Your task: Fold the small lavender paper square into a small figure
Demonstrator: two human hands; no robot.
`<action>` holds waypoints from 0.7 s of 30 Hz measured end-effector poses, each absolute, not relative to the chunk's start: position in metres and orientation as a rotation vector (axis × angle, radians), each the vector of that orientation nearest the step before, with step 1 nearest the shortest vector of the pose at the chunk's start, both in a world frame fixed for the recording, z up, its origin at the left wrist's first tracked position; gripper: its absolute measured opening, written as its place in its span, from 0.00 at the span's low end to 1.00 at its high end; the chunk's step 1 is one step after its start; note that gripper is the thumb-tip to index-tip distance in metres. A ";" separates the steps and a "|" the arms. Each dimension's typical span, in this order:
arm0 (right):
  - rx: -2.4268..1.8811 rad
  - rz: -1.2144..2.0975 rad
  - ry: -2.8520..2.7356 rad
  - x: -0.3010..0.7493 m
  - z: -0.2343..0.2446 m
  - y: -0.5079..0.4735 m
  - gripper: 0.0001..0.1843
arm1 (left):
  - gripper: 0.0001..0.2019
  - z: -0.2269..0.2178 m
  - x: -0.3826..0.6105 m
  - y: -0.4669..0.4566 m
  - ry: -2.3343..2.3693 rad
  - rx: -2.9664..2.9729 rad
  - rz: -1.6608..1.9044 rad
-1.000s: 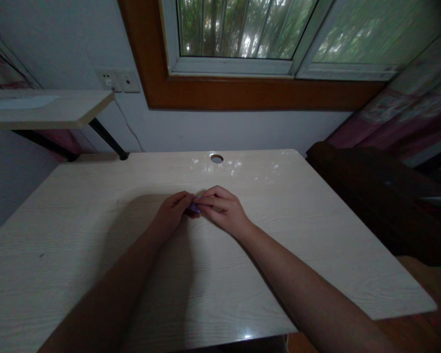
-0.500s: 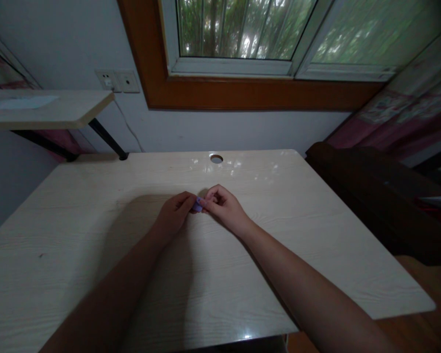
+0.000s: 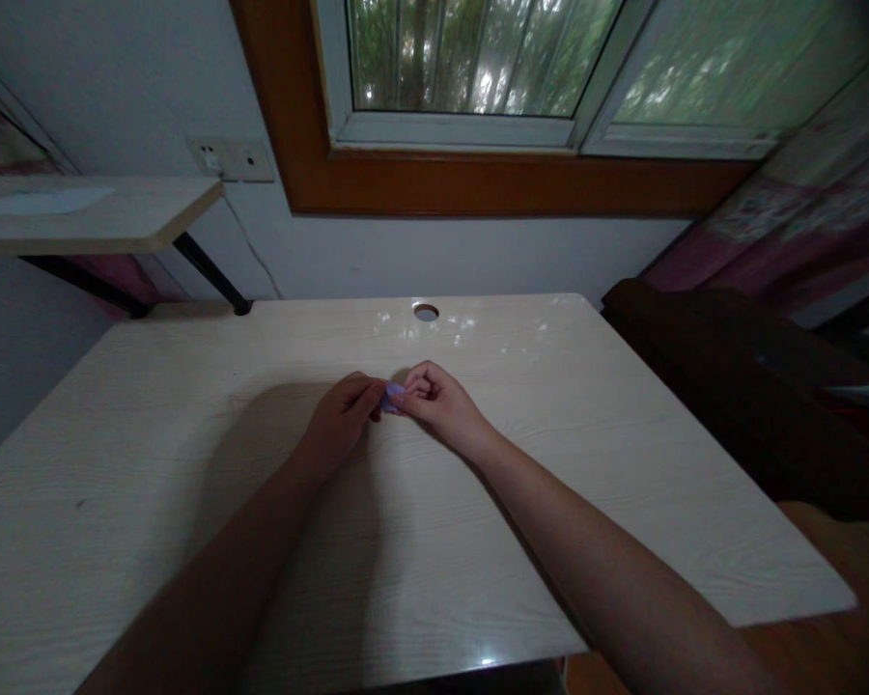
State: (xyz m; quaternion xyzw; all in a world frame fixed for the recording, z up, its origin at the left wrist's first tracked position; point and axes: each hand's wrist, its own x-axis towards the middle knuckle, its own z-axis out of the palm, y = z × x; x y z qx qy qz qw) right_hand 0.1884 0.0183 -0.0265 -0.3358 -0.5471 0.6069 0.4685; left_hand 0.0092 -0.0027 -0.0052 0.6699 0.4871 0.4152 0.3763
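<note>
Between my two hands is a small, thin purple piece [image 3: 392, 394], perhaps folded paper; its exact kind is too small to make out. My left hand [image 3: 344, 415] pinches its left side between thumb and fingers. From the right, my right hand [image 3: 438, 403] pinches the opposite side, with the thumb in front and the other fingers curled. The fingertips cover much of the piece. Both hands are just over the middle of the pale wood-grain desk [image 3: 536, 502].
A round cable hole [image 3: 427, 313] lies near the desk's back edge. At the left, a raised shelf [image 3: 116, 227] stands on black legs [image 3: 213, 273]. A wooden-framed window [image 3: 478, 183] is above the back wall. Dark furniture [image 3: 731, 376] stands beyond the right edge.
The purple piece has shifted slightly up and its angle between the fingers has altered. My left fingers have moved a little; my right hand stays nearly in place.
</note>
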 end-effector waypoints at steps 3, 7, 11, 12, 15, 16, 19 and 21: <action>-0.836 1.479 -1.351 0.189 -0.026 0.018 0.19 | 0.15 -0.005 0.010 -0.003 1.235 1.661 1.041; -0.860 1.459 -1.360 0.190 -0.026 0.018 0.19 | 0.14 -0.003 0.011 -0.003 1.214 1.634 1.026; -0.873 1.448 -1.369 0.189 -0.027 0.019 0.19 | 0.13 -0.003 0.012 -0.004 1.205 1.576 1.033; -0.871 1.447 -1.368 0.189 -0.027 0.019 0.19 | 0.13 -0.003 0.012 -0.004 1.212 1.561 1.028; -0.861 1.431 -1.372 0.189 -0.027 0.019 0.19 | 0.13 -0.004 0.012 -0.004 1.261 1.517 1.016; -0.862 1.419 -1.374 0.189 -0.027 0.019 0.19 | 0.13 -0.004 0.012 -0.003 1.278 1.508 1.017; -0.864 1.395 -1.365 0.189 -0.028 0.020 0.19 | 0.12 -0.005 0.012 -0.002 1.289 1.486 1.025; -0.862 1.391 -1.339 0.190 -0.028 0.021 0.18 | 0.12 -0.006 0.012 -0.002 1.263 1.456 1.026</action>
